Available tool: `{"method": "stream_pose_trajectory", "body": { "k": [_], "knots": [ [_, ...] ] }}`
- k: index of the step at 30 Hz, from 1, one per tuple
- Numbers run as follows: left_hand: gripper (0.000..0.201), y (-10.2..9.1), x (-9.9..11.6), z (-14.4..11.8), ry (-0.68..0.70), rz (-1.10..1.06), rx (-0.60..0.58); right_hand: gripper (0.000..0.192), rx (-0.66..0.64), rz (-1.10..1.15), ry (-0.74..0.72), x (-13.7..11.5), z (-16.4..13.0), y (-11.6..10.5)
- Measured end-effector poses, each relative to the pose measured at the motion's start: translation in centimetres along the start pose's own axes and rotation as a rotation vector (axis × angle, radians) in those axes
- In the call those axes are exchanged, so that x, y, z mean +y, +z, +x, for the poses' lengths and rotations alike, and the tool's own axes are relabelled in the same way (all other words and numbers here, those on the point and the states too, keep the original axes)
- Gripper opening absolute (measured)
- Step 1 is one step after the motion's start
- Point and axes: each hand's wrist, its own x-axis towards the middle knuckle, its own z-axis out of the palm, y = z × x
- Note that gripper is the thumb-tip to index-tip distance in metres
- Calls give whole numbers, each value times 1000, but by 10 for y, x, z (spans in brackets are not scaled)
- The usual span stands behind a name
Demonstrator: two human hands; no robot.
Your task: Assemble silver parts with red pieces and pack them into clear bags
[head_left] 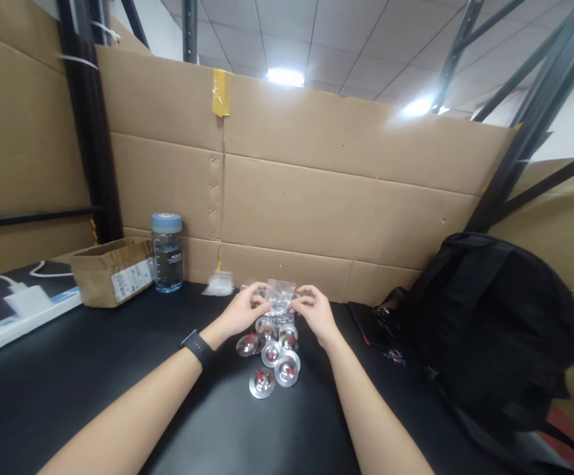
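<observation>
Between my two hands is a small clear plastic bag (281,290), pinched at its left side by my left hand (245,310) and at its right side by my right hand (317,313). The fingers of both hands are closed on it. What lies inside the bag is too small to make out. Just below it, several round silver metal discs (262,382) with red marks in their domed centres lie in a loose cluster on the black table (208,422). Some discs overlap one another. A dark watch (198,348) sits on my left wrist.
Behind my hands stands a cardboard wall (297,198). To the left are a blue-lidded water bottle (167,254), an open cardboard box (113,274), a white power strip (24,323) and another small clear bag (218,284). A black backpack (489,343) fills the right side, near a keychain (394,357).
</observation>
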Motion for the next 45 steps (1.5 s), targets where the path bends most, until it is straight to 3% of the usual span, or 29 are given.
{"method": "stream_pose_trajectory", "body": {
  "k": [8, 18, 28, 32, 37, 40, 45],
  "knots": [
    [43, 1, 0, -1, 11, 3, -29, 39, -24, 34, 3, -7, -3, 4],
    [41, 3, 2, -4, -9, 14, -58, 42, -13, -56, 20, -8, 1, -10],
    [54, 8, 4, -4, -33, -51, -4, 33, -84, 12, -6, 5, -1, -2],
    [50, 8, 8, -5, 21, -48, 77, 16, -111, -41, 20, 7, 0, 0],
    [23, 4, 5, -2, 104, -23, 144, 29, -149, -86, 71, 4, -2, -1],
    [2, 3, 4, -1, 168, 72, 110, 34, -196, -90, 76, 2, -4, -1],
    [12, 5, 7, -2, 190, 136, -22, 30, -279, -109, 32, 3, -4, -1]
  ]
}}
